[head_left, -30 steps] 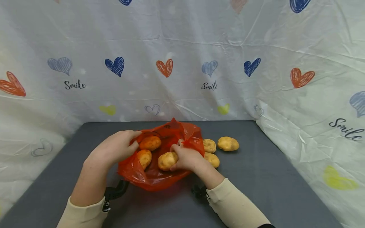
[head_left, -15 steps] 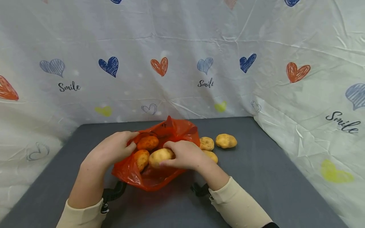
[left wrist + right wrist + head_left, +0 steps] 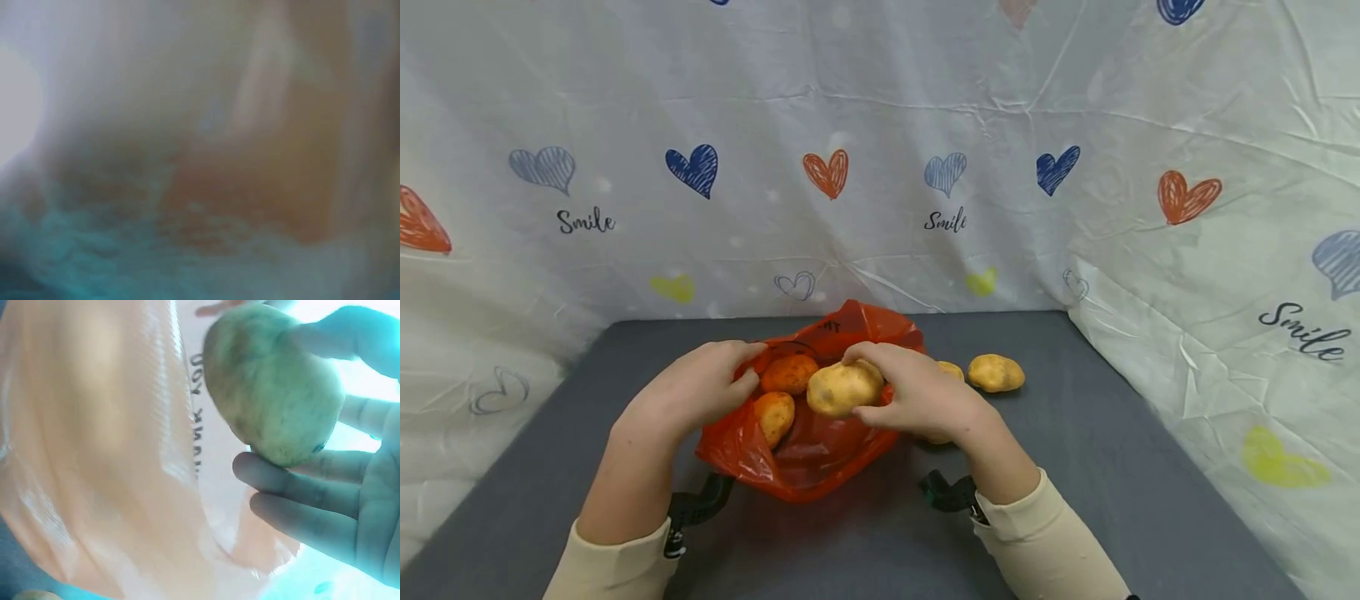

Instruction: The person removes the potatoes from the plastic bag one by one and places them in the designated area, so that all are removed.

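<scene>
Head view first: the right hand (image 3: 925, 396) has a pale potato (image 3: 844, 387) lifted over the open mouth of the red plastic bag (image 3: 808, 450), and the left hand (image 3: 703, 387) grips the bag's near-left rim, holding the opening wide. Two more potatoes sit inside the bag, one up by the left thumb (image 3: 788, 373), one lower (image 3: 773, 414). Out on the grey counter (image 3: 1075, 467), a loose potato (image 3: 996, 372) lies to the right, well apart from the bag, and another (image 3: 951, 369) peeks out just behind the right hand.

By my reading, this is the carry-over step: a potato in hand, poised above the bag and not yet released. The next move calls for lowering it into the hollow between the two potatoes already there, then uncurling the fingers without dragging the thin plastic along.

Right wrist view shows the grip well: fingers (image 3: 300, 481) curled under the potato (image 3: 272, 387), thumb pressing from above, the potato seated at the fingertips rather than deep in the palm, the bag's wall (image 3: 112, 456) just beside it. Left wrist view is a blur, nothing readable, so that hand's hold on the rim rests on the head view alone.
</scene>
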Available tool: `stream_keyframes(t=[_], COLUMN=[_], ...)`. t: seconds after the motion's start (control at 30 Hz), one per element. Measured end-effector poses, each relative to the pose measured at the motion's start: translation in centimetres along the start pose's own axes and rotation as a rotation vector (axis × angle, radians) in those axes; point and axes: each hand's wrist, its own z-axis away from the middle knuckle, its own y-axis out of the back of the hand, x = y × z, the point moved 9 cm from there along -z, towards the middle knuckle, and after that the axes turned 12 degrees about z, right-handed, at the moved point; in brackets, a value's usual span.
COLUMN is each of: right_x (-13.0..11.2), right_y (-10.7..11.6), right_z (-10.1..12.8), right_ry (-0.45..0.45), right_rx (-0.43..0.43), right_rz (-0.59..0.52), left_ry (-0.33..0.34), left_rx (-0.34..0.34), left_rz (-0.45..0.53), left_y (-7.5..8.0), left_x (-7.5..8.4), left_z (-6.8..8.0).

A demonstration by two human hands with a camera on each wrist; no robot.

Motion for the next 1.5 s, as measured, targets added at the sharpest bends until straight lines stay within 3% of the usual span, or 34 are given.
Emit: stream_keyframes(t=[0.3, 0.77, 0.97, 1.23, 1.5], right_x=[1.1, 4.5, 5.9, 10.1, 13.8], right_y=[2.0, 4.0, 4.4, 4.2, 3.9], right_z=[1.3, 3.4, 4.2, 6.7, 8.8], right_ry=[-0.066, -0.193, -0.224, -0.435, -0.598], right_rx=[0.030, -0.021, -0.041, -0.205, -0.282], right_rz=[-0.049, -0.106, -0.043, -0.027, -0.063], left_ry=[0.014, 0.008, 0.004, -0.010, 0.002], left_rx=[-0.005, -0.010, -0.016, -0.010, -0.025], left_rz=[0.049, 0.061, 0.068, 0.053, 0.079], left_y=[0.0, 0.1, 0.0, 0.0, -0.1], left_x=[0.0, -0.2, -0.1, 0.0, -0.2], left_z=[0.1, 0.1, 0.2, 0.2, 0.1])
